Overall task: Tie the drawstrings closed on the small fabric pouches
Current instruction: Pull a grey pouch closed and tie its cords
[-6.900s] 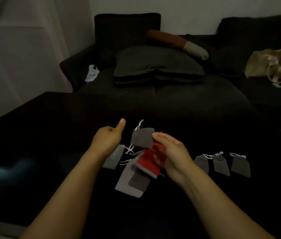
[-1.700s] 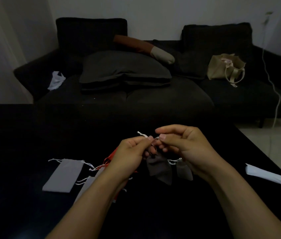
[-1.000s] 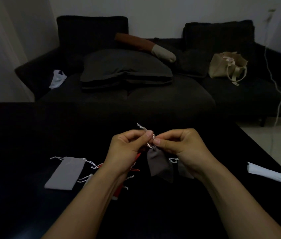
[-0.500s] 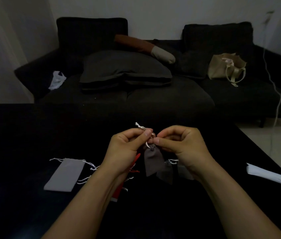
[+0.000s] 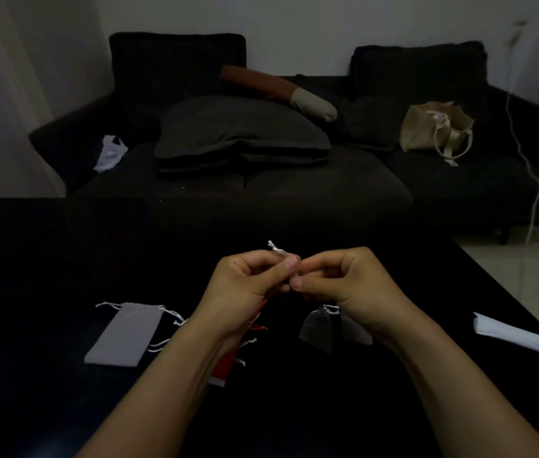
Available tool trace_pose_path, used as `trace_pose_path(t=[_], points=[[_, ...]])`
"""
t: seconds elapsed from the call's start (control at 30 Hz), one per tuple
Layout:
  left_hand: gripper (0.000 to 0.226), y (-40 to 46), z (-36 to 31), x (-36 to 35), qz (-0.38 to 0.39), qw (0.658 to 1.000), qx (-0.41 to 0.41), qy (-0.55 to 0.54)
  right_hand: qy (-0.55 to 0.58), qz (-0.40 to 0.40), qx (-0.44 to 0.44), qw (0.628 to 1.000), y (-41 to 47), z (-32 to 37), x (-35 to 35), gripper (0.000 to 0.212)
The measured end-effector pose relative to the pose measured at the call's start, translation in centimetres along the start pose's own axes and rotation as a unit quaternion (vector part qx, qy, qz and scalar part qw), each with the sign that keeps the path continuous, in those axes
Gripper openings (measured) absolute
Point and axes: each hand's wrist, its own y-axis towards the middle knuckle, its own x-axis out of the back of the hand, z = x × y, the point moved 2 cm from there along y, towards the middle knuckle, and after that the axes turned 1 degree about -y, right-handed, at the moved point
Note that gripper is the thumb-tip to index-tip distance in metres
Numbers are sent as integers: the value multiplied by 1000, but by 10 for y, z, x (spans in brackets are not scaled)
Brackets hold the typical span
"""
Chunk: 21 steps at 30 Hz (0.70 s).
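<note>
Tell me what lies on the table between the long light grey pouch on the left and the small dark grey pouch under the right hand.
In the head view, between the long light grey pouch and the small dark grey pouch lies a red pouch with loose white strings, mostly hidden under the left hand and its forearm.

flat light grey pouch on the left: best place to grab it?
Take the light grey pouch at its far, corded mouth, coming from above with the left hand. It lies flat on the table, and only the white cords give fingers something to pinch.

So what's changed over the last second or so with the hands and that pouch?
The small dark grey fabric pouch that hung below the fingertips is now hidden behind the hands. Left hand and right hand keep pinching its white drawstring. The long light grey pouch stayed put on the black table.
</note>
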Motion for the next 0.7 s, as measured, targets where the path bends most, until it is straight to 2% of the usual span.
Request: trace_pose_path(t=[0.17,0.3,0.37,0.53,0.7], points=[[15,-2,-5,1,21,998,-31,56,-75,1,0,997,0,0,4,12],[19,0,-5,2,-9,996,-49,80,-175,-13,37,984,0,2,-1,8],[10,1,-4,3,-22,993,-57,100,-226,-32,67,971,-1,4,-2,9],[15,0,-3,1,-67,975,-108,180,-287,-66,94,951,0,1,-5,11],[11,-1,3,-3,-95,960,-125,233,-349,-88,109,927,2,-4,-10,16]])
